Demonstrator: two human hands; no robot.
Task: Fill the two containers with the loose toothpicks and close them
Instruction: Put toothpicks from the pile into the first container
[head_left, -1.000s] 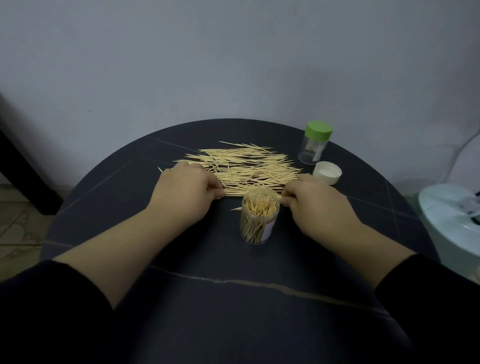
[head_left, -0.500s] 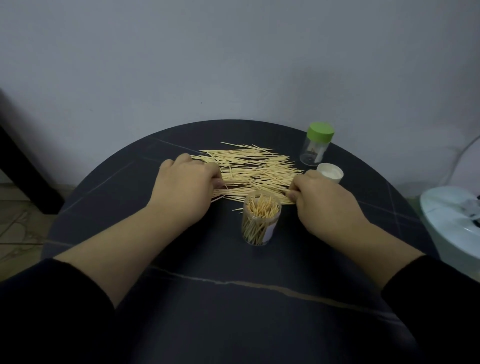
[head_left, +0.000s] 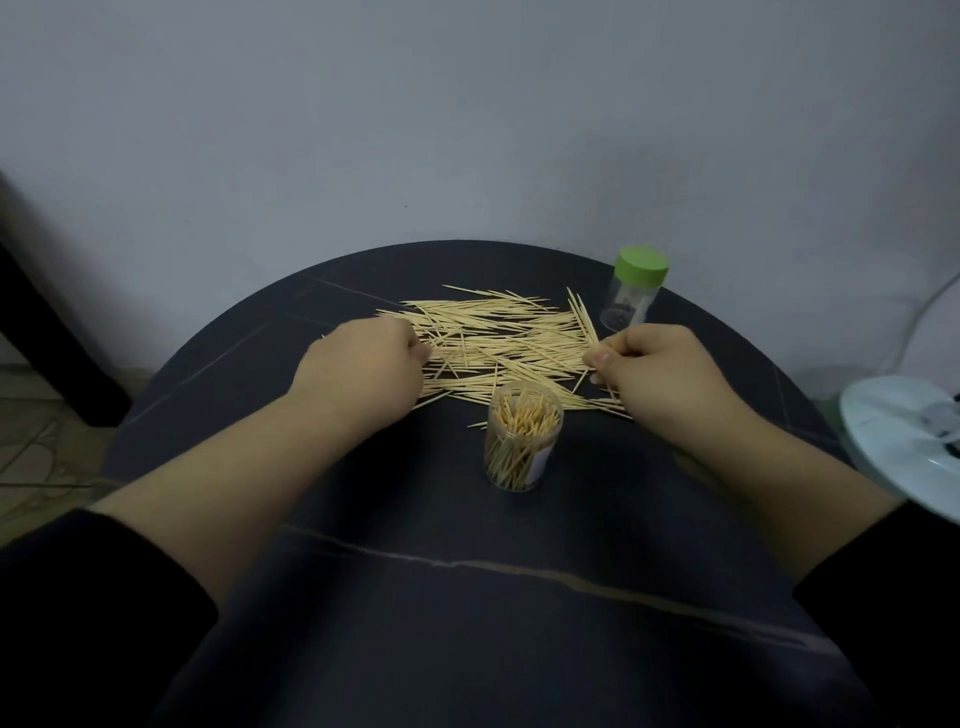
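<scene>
A round dark table (head_left: 363, 597) stood against a grey wall (head_left: 467, 130). Loose toothpicks (head_left: 498, 338) lay at frame centre, with an open container (head_left: 523, 441) just below, nearly full. A green-lidded container (head_left: 631, 296) stood upper right. The left hand (head_left: 363, 369) curled at the pile's left edge, its grip hidden. The right hand (head_left: 660, 374) pinched several toothpicks.

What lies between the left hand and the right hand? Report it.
The loose toothpicks lie spread on the table between the left hand and the right hand; the open container stands just nearer the person. The head view shows it.
</scene>
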